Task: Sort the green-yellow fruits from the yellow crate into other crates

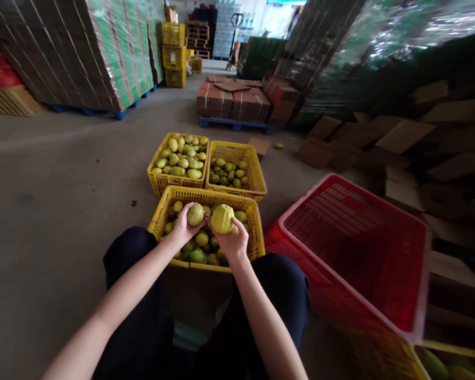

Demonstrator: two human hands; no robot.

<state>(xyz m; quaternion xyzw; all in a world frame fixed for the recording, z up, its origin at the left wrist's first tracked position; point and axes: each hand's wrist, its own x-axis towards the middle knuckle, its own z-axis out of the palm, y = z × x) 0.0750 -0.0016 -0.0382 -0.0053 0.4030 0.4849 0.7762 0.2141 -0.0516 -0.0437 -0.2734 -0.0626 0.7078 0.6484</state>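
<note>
Sitting on a warehouse floor with knees apart, a person holds one fruit in each bare hand above a yellow crate [164,214] set between the legs. The left hand [184,227] is closed around a greenish fruit [195,214], fingers wrapped under and beside it; the right hand [234,240] grips a larger, yellower fruit [222,218] from below, fingertips curled up its sides. The two fruits sit just beside each other, nearly touching, over the middle of the crate, which is partly filled with more green and yellow fruit [198,256].

Beyond it stand two more yellow crates side by side: the left-hand crate [158,182] heaped with pale yellow-green fruit, the right-hand crate [257,177] holding a lower layer of darker green ones. A red crate [380,316] lies tilted at the person's right, resting over another red one, its mesh bottom bare. A single loose fruit [278,146] lies on the concrete near flattened cardboard sheets [404,134]. Farther back, brown cartons [237,103] sit on a blue pallet, shrink-wrapped pallet loads [83,47] rise on the left, and stacked yellow crates [173,53] stand by the aisle.
</note>
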